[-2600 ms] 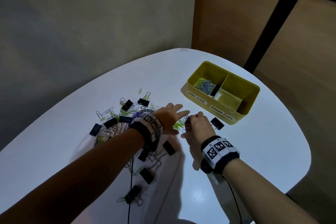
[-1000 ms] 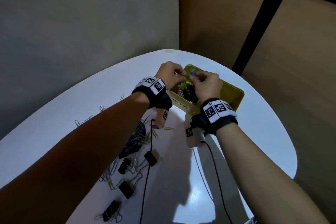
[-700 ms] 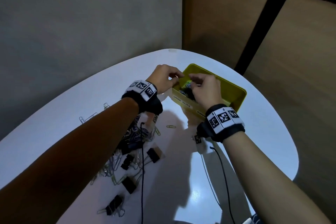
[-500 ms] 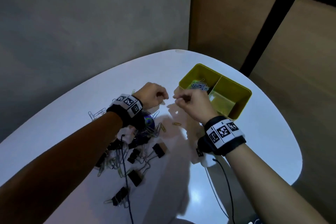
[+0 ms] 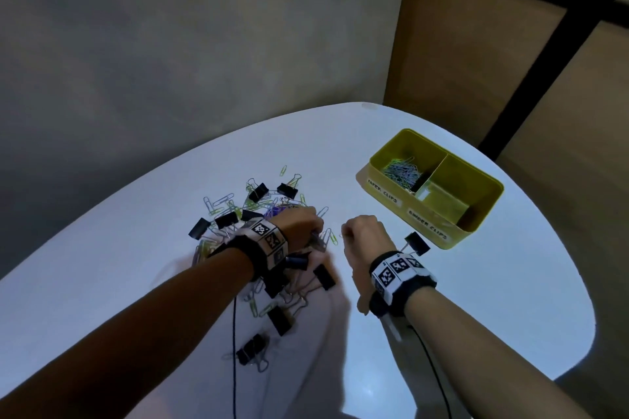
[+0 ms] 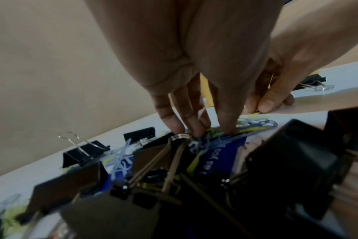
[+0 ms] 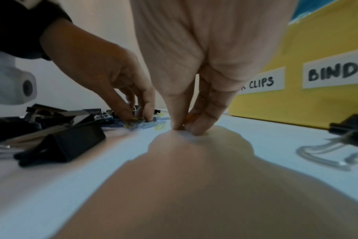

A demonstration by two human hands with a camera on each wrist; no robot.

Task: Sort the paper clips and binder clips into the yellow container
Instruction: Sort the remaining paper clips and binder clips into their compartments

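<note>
The left hand is pinching paper clips in the pile under its fingertips, while the right hand is pinching a clip too small to identify against the table, the yellow container sitting beyond its fingers.

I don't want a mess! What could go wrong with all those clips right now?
The left hand picks inside a tangled pile, so binder clips may lift along with paper clips. The right hand pinches at the table; its grip on something so small may slip. The binder clips compartment looks empty.

Clip pile left of yellow container.
</note>
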